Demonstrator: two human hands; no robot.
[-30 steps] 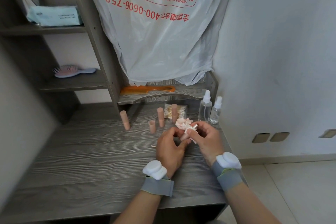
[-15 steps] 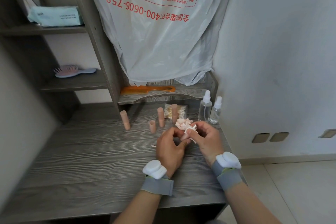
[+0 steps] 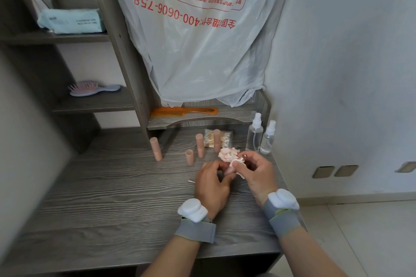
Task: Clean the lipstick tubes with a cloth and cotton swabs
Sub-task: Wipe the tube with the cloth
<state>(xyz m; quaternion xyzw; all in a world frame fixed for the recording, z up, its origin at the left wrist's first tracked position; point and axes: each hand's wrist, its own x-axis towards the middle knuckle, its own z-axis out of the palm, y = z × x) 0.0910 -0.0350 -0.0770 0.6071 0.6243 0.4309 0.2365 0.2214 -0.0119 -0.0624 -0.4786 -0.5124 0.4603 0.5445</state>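
My left hand (image 3: pixel 212 183) grips the pink base of a lipstick tube (image 3: pixel 229 170) over the grey desk (image 3: pixel 112 198). My right hand (image 3: pixel 256 173) pinches a white cloth (image 3: pixel 235 164) around the tube's metallic tip (image 3: pixel 242 157). A crumpled pink-stained tissue (image 3: pixel 227 154) lies just behind the hands. Three pink tubes stand upright behind: one at the left (image 3: pixel 156 149), one in the middle (image 3: pixel 199 145) and one further back (image 3: pixel 217 140). A short pink cap (image 3: pixel 189 157) stands among them. A used cotton swab (image 3: pixel 191 181) lies left of my left hand.
A bag of cotton swabs (image 3: pixel 221 138) lies under the low shelf. Two clear spray bottles (image 3: pixel 255 132) (image 3: pixel 268 137) stand at the back right. An orange comb (image 3: pixel 184 111), a hairbrush (image 3: pixel 92 88), a tissue pack (image 3: pixel 69 20) and a hanging plastic bag (image 3: pixel 198 36) occupy the shelving.
Both hands stay in place; my right hand has shifted the cloth slightly on the tube, and the metallic tip shows now.
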